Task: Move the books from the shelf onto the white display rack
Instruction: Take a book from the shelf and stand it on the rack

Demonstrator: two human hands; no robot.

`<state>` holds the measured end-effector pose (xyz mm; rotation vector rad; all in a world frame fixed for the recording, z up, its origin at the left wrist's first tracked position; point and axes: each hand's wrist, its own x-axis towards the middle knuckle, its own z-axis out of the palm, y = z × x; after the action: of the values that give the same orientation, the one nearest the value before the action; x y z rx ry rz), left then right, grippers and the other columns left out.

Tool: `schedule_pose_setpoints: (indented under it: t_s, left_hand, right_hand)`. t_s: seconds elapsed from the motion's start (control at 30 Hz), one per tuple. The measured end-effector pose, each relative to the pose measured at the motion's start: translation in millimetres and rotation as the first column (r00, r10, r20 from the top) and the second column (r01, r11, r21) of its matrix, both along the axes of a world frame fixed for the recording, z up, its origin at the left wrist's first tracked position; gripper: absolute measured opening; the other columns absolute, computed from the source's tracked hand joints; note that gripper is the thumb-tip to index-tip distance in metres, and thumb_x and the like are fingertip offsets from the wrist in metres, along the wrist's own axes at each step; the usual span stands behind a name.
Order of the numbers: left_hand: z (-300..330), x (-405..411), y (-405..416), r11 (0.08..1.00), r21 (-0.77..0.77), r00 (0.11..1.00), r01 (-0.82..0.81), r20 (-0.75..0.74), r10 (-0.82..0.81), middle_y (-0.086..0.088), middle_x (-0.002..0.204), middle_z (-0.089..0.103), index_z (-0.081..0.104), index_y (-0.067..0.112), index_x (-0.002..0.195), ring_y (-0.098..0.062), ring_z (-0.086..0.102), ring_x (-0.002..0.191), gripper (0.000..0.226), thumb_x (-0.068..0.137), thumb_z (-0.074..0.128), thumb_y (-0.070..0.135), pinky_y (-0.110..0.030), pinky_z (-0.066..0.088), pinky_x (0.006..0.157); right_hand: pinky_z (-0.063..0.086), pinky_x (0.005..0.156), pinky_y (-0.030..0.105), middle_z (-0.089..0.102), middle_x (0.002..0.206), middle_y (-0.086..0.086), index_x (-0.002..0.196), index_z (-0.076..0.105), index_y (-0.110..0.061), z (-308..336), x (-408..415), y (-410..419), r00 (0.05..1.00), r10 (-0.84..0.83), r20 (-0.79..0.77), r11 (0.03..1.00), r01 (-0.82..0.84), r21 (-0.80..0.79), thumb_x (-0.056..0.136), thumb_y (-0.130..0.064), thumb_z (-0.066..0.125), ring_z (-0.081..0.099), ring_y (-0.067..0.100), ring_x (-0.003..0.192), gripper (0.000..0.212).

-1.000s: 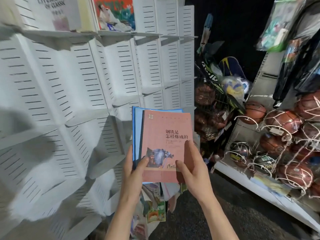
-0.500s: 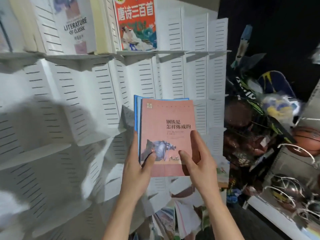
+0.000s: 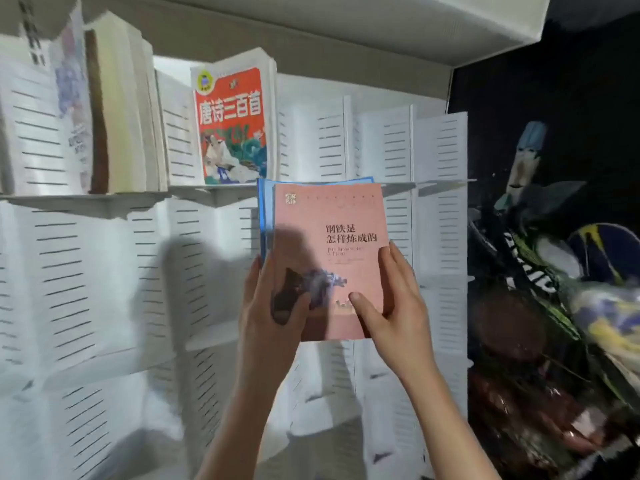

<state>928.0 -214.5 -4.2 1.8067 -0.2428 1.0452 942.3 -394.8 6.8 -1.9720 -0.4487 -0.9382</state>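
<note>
I am holding the pink book (image 3: 329, 258) upright, its long side going up and down and its cover facing me, in front of the white display rack (image 3: 377, 150). A blue book (image 3: 264, 216) is showing behind its left edge. My left hand (image 3: 273, 313) and right hand (image 3: 398, 306) are gripping the lower half, thumbs on the cover.

— What is the white display rack (image 3: 381, 143) made of?
— It looks like matt white plastic, its panels cut with thin slots.
— And the pink book (image 3: 332, 237)?
— A smooth paper cover with a faint sheen; the blue book (image 3: 262, 216) behind it looks alike.
— The red book (image 3: 231, 129) on the ledge?
— A glossy printed cover, with rough cream page edges beside it.
</note>
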Motion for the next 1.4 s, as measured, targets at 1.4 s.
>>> schedule_pose_setpoints:
  t_s: [1.4]
  left_hand:
    - [187.6,266.8,-34.9,0.873,0.358,0.934,-0.33,-0.009,0.357,-0.004,0.166,0.016,0.022,0.017,0.158,-0.015,0.011,0.153,0.064,0.103,0.046,0.037,-0.027,0.018,0.115]
  right_hand:
    - [0.049,0.085,0.04,0.028,0.16,-0.009,0.153,0.033,-0.019,155.6,301.0,-5.0,0.946,-0.105,0.306,0.994,0.092,0.058,0.09,-0.027,0.067,0.047,0.026,0.126,0.072]
